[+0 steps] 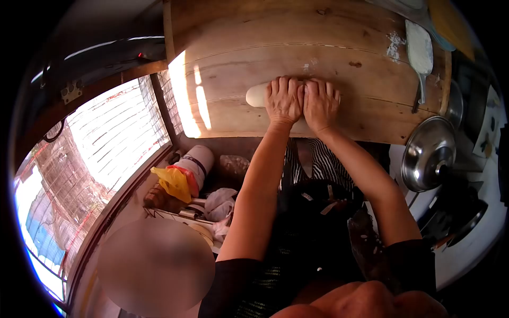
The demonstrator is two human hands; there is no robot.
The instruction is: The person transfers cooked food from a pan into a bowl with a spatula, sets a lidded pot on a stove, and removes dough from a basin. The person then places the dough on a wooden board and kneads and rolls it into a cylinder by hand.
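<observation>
A pale roll of dough [256, 96] lies sideways on the wooden board [238, 61], its rounded left end showing. My left hand [284, 99] presses on it with fingers curled over the far side. Right beside it, touching at the thumbs, my right hand [320, 104] also has its fingers bent over the dough; the part under both palms is hidden. A little flour [395, 45] is scattered on the board's upper right, near a scoop [419, 49] that holds white flour, handle toward me.
A shiny metal lid [429, 153] stands right of the board's near corner. Below the board's left part, a box holds bags, including a yellow one [175, 183]. A mesh-covered window [119, 127] is at left. A blurred round shape covers the lower left.
</observation>
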